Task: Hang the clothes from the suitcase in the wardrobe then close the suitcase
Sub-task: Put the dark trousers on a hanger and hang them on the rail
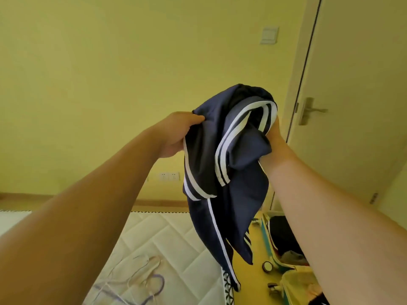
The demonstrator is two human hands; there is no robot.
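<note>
Left hand [176, 137]: fingers [193, 120] curled over the edge of the navy garment [231, 168], thumb side pinching the cloth near one upper corner. Right hand [275, 139]: mostly hidden behind folds; what shows is wrapped round a bunch of the fabric near the white stripes [240, 128], so it grips the same piece. The grip points sit apart, with slack cloth bunched between them.

Judgement: a two-point hold at chest height lets the cloth drop open under its own weight, so its top edge or waistband can be found before it goes on a hanger. The garment is raised clear of everything; its lower end hangs down over the gap between the mattress [167, 243] and the suitcase [284, 245], touching neither as far as can be told.

Hangers [141, 276], thin wire ones, lie in a loose pile on the quilted mattress at lower left, near at hand for the next step. The suitcase lies open on the yellow floor [255, 280] at lower right, dark and pale items visible inside, so more clothes remain.

Background: yellow wall [110, 73] with a switch plate [269, 35], a closed door [352, 106] with lever handle [310, 110]. Wardrobe not in view.

Stage: early to mid; garment not yet on a hanger, case not yet closed.
</note>
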